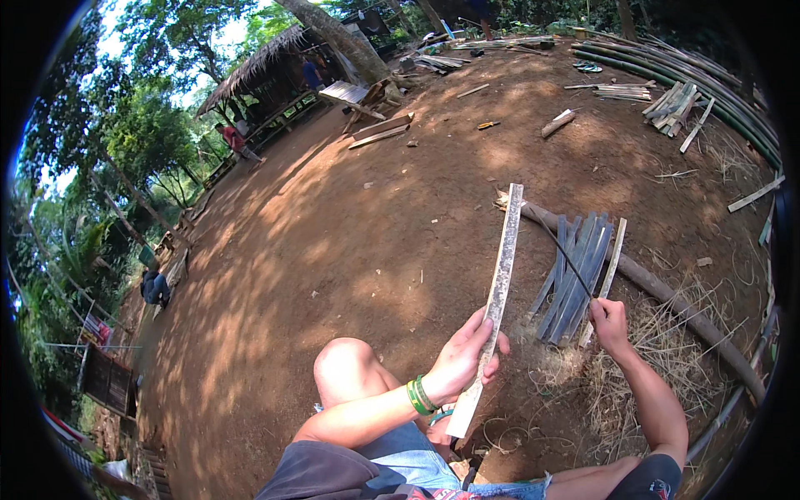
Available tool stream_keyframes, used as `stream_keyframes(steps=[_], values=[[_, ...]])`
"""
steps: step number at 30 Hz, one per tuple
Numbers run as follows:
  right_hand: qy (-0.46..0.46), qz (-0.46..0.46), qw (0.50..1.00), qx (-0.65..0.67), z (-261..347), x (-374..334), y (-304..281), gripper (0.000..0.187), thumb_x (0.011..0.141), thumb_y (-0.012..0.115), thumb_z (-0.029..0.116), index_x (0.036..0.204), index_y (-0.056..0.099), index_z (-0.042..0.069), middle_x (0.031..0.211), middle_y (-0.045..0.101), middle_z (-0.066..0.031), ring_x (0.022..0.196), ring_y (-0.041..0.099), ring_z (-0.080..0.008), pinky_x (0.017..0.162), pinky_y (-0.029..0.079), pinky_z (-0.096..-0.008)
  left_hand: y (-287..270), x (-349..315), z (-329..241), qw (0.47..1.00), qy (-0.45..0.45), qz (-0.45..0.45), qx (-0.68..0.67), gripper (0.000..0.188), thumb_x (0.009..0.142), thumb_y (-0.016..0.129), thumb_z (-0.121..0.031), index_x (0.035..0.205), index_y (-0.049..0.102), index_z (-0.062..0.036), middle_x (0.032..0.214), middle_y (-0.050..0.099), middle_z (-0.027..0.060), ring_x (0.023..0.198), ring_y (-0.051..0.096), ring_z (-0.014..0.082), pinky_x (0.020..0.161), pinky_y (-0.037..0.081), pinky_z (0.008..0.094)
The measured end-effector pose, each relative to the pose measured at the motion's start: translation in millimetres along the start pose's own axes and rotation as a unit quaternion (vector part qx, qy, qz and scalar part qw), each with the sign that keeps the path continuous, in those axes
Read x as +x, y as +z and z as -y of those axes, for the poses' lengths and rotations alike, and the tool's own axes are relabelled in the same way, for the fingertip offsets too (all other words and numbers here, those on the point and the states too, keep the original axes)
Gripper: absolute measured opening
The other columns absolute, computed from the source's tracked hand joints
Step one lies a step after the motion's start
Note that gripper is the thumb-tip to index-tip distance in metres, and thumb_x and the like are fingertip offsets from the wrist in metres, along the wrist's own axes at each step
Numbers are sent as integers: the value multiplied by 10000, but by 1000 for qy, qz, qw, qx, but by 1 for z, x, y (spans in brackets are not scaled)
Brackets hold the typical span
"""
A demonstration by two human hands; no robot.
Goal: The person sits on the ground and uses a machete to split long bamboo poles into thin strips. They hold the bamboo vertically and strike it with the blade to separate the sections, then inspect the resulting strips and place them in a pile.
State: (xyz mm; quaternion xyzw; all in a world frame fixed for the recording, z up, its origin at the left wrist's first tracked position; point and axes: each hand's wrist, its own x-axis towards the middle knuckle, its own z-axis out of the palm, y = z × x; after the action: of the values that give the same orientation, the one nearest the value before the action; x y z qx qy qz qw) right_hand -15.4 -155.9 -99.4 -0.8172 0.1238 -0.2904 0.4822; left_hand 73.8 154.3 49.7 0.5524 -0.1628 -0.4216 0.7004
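Observation:
My left hand (458, 357), with green and yellow bands at the wrist, grips a long pale bamboo slat (502, 265) around its lower half. The slat stands tilted nearly upright, and its face is mottled with dark patches. My right hand (611, 327) is closed round the lower end of a long, thin dark tool (565, 255), perhaps a blade seen edge-on. The tool slants up and left, apart from the slat. Behind it, several dark grey slats (575, 271) and one pale slat (615, 260) lean across a wooden pole (658, 289) on the ground.
Pale shavings (637, 367) litter the ground by my right forearm. Farther off lie an orange-handled tool (488, 125), a short split log (557, 123), bundled strips (673, 108) and long bamboo poles (725, 92). People are near a thatched shelter (262, 62) at far left.

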Motion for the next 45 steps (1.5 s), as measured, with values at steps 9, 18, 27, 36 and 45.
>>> stream_keyframes(steps=[9,18,27,36,45], values=[[10,4,1000,20,4,1,1,510,1009,570,332,651,556,-30,521,513,-66,504,496,-123,504,375,-334,-3,2,4,1000,-8,-4,6,397,1109,384,-318,1463,357,-141,909,609,43,539,494,67,465,428,203],[11,10,1000,26,1,0,3,531,1011,576,356,647,556,-31,521,515,-62,508,499,-121,503,374,-331,-4,1,5,1000,3,3,15,417,1111,377,-312,1483,339,-127,901,608,36,540,496,60,462,427,199],[11,15,999,28,0,0,5,493,1008,572,312,661,566,-38,522,520,-74,505,513,-132,508,380,-335,-4,1,5,1000,3,4,6,430,1108,386,-322,1491,336,-134,901,613,37,533,500,59,450,425,191],[8,18,1000,18,-1,0,5,487,1008,572,312,666,579,-34,519,519,-74,500,511,-131,503,378,-340,-6,2,7,1000,3,10,1,455,1107,386,-319,1517,313,-136,899,610,37,531,500,60,448,427,193],[12,21,1000,20,-3,-2,6,496,1006,573,327,666,581,-33,520,527,-77,506,517,-131,510,388,-340,-4,1,6,1000,1,7,8,464,1106,389,-324,1526,305,-147,895,607,33,536,499,60,448,429,198]])
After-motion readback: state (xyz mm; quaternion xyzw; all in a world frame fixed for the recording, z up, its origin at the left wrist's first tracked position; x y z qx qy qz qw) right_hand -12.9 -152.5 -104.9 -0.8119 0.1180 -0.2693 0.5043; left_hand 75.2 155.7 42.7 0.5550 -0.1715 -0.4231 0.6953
